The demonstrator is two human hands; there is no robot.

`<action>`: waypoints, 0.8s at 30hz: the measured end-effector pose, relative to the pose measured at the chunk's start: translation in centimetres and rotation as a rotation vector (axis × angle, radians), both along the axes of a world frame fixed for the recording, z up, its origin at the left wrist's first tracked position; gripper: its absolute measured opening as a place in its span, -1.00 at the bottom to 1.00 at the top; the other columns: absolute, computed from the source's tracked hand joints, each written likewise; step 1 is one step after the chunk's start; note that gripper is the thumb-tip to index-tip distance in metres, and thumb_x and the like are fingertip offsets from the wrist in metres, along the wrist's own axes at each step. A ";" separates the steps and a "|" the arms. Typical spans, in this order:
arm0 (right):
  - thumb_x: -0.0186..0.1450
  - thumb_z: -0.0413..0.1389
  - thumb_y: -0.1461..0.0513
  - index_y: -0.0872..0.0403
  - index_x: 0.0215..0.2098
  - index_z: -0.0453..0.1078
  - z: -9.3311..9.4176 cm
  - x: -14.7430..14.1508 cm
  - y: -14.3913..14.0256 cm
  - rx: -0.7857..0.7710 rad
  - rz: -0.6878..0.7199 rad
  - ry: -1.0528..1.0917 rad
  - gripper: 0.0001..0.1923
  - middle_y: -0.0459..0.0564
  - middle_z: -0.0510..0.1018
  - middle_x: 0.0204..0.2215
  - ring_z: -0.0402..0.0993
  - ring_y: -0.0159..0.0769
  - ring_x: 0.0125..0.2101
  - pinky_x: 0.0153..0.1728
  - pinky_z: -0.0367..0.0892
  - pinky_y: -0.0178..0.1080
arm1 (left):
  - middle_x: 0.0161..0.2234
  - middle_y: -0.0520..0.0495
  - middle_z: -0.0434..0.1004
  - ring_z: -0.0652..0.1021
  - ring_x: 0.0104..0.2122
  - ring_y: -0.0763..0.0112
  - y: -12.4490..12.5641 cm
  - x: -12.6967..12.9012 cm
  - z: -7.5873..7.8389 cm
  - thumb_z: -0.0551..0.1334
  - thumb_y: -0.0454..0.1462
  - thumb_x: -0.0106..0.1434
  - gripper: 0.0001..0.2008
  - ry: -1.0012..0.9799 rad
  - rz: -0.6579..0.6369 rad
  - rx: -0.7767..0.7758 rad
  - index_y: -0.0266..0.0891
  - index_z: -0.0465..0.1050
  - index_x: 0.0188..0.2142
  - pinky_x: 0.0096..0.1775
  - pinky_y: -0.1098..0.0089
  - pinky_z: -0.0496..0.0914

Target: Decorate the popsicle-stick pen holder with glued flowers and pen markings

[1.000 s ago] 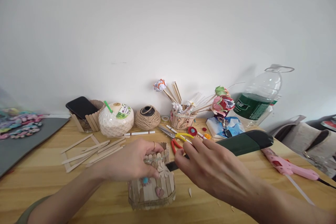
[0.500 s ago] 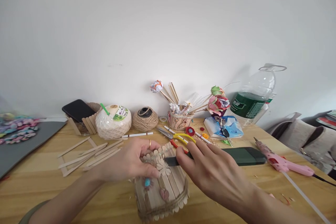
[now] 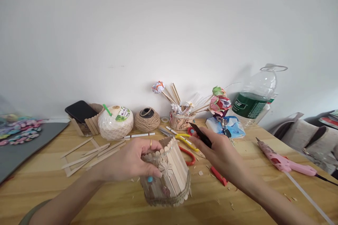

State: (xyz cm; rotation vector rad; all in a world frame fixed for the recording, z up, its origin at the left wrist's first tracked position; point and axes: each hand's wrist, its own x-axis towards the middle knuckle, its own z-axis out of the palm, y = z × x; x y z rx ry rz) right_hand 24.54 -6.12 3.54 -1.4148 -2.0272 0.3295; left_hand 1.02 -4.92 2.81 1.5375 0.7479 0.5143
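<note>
My left hand [image 3: 142,160] grips the rim of a round holder made of wooden craft sticks [image 3: 174,167], thumb outside and fingers inside. Twine runs round the holder's lower edge. A pale wooden flower [image 3: 165,168], a blue bead [image 3: 150,179] and a small pinkish heart [image 3: 166,191] decorate its side. To the right, my right hand [image 3: 218,147] is closed round a dark, flat knife [image 3: 202,135], raised off the holder and seen nearly end-on. Behind the holder lie scissors [image 3: 188,142] with yellow and red handles.
Loose craft sticks [image 3: 89,156] lie at left, near a coconut [image 3: 115,123] with a green straw. A twine ball [image 3: 146,119], a pot of paper flowers [image 3: 182,120] and a large bottle [image 3: 252,102] stand along the wall. A pink glue gun [image 3: 285,163] rests at right.
My right hand has lifted the knife away from the holder's rim and turned it. The holder has tipped more upright, still in my left hand. A red piece on the table is uncovered.
</note>
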 end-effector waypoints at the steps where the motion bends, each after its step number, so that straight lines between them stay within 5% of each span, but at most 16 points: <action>1: 0.30 -0.01 0.14 0.07 -0.48 0.24 -0.1 0.1 0.0 0.015 -0.015 -0.015 -0.76 -0.14 0.33 -0.61 0.24 -0.39 -0.59 -0.58 0.13 -0.35 | -0.42 0.05 0.47 0.43 -0.44 0.51 0.0 0.0 0.0 0.36 -0.27 0.02 -0.76 0.017 0.001 0.012 -0.33 0.42 -0.31 -0.41 0.53 0.30; 8: 0.26 0.05 0.31 0.08 -0.46 0.33 0.8 -2.7 -2.8 0.081 0.294 0.077 -0.88 -0.13 0.42 -0.53 0.33 -0.42 -0.52 -0.50 0.20 -0.39 | -0.33 0.04 0.52 0.48 -0.32 0.39 -0.4 0.5 0.2 0.30 -0.30 0.04 -0.79 0.139 0.029 0.143 -0.28 0.43 -0.28 -0.28 0.45 0.33; 24: 0.13 0.07 0.42 0.12 -0.46 0.28 0.8 -4.1 -2.5 0.478 0.341 -0.584 -0.89 -0.09 0.39 -0.54 0.24 -0.42 -0.62 -0.68 0.02 -0.34 | -0.35 0.04 0.54 0.51 -0.32 0.30 -1.0 1.1 0.5 0.27 -0.30 0.02 -0.76 0.260 0.124 0.194 -0.24 0.45 -0.26 -0.32 0.44 0.34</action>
